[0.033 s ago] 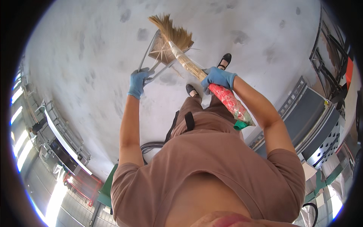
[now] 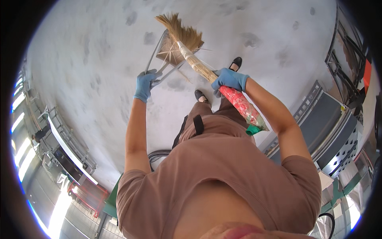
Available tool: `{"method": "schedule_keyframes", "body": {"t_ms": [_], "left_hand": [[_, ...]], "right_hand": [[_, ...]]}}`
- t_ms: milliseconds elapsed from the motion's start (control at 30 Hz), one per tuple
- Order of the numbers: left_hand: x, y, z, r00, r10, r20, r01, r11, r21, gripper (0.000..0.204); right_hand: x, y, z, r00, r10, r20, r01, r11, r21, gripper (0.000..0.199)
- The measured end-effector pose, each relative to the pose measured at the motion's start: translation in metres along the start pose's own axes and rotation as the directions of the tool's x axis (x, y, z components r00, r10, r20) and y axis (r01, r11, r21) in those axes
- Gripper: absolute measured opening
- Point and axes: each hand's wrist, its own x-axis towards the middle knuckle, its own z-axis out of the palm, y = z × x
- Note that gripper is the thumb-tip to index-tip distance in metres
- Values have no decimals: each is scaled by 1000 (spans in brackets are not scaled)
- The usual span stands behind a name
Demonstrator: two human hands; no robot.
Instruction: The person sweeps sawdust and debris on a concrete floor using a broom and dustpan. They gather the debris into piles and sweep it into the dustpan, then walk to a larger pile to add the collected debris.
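Note:
My left hand [image 2: 145,85], in a blue glove with grey on the palm side, is closed around the grey tube handle of a dustpan. The dustpan [image 2: 174,60] is boxy and brownish and hangs out in front of me over the floor. A straw broom [image 2: 195,65] slants across the middle, its fanned bristles lying over the dustpan and hiding much of it. My right hand [image 2: 230,80], gloved in blue, wraps around the broom's shaft just above its red wrapped section. The green-tipped end of the broom points back toward my right side.
The grey concrete floor [image 2: 99,59] has dark blotches. To the right stand a dark machine [image 2: 318,123] with a perforated side and a black metal frame [image 2: 350,55]. A metal rack [image 2: 69,135] runs along the left, near a red frame [image 2: 89,197]. My black shoes [image 2: 201,95] are below.

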Motion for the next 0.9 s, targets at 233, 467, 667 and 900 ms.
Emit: {"method": "schedule_keyframes", "body": {"t_ms": [233,467,667,900], "left_hand": [[49,113,170,994,102,-33,-99,993,65,41],[163,202,325,994,87,64,-91,994,63,47],[297,291,473,986,59,154,-77,991,112,46],[422,421,686,966,-26,257,1,995,95,45]], "right_hand": [[-102,-104,-133,992,-80,-98,71,994,-88,50],[-171,-205,-286,967,-158,-199,147,987,-68,23],[-208,-296,-437,949,-157,-273,149,988,-51,21],[-299,-406,-615,919,-156,-363,195,978,74,26]]}}
